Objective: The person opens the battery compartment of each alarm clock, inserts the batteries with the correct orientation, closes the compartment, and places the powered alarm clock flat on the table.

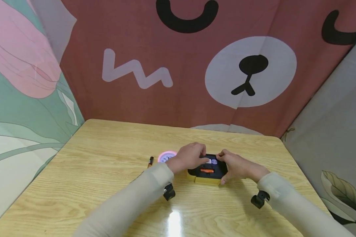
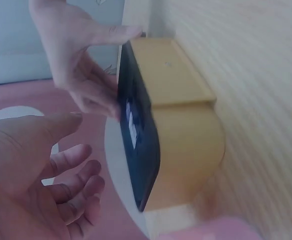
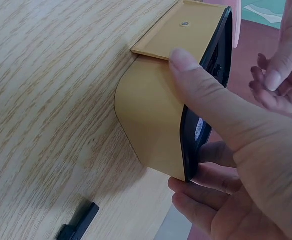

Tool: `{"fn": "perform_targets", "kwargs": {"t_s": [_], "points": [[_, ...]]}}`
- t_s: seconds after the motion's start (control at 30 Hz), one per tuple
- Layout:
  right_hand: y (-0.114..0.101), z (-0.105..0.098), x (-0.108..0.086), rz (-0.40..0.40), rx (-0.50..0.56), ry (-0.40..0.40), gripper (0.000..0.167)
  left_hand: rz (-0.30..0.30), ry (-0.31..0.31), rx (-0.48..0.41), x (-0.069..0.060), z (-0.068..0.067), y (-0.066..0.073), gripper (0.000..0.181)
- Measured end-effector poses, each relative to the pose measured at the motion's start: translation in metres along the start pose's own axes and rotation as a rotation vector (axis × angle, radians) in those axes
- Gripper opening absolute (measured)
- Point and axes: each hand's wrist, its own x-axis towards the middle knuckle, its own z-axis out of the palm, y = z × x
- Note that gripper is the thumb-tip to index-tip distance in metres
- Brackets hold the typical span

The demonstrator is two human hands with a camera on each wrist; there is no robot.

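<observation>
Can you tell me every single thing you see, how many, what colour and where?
Box: 1, yellow, on the table
Panel: 1, black, top of the box
Orange piece: 1, orange, in the panel, maybe a battery
Round sticker: 1, pale purple, on the panel
Clock: 1, pink-rimmed, left of the box, partly hidden
Battery: 1, black and orange, left of the clock
Small piece: 1, black, on the table, unclear what
Table: 1, light wood, under everything
Bear hanging: 1, reddish-brown, behind the table
Flowery cloth: 1, pink and green, left
Leafy cloth: 1, grey, right
Wrist cameras: 2, black, on the wrists
Sleeves: 2, cream, on the arms
Left grip: 1, bare, above the panel
Right grip: 1, bare, holding the box
</observation>
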Motion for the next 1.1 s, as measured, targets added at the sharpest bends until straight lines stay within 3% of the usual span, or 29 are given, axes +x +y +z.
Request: {"fn": "perform_targets", "kwargs": {"t_s": [0.3, 0.63, 0.97, 1.1], "points": [[0.000, 0.000, -0.002, 0.021, 0.012, -0.010, 0.111, -0.036, 0.010, 0.086, -0.006, -0.011, -0.012, 0.027], [-0.001, -0.001, 0.000, 0.040, 0.003, -0.021, 0.112, -0.046, -0.021, 0.121, -0.015, -0.011, -0.022, 0.035], [-0.001, -0.001, 0.001, 0.036, 0.005, -0.022, 0.112, -0.041, -0.166, 0.179, -0.020, -0.006, -0.023, 0.078], [-0.002, -0.001, 0.001, 0.051, 0.015, -0.020, 0.111, -0.023, -0.194, 0.196, -0.021, -0.004, -0.024, 0.091]]}}
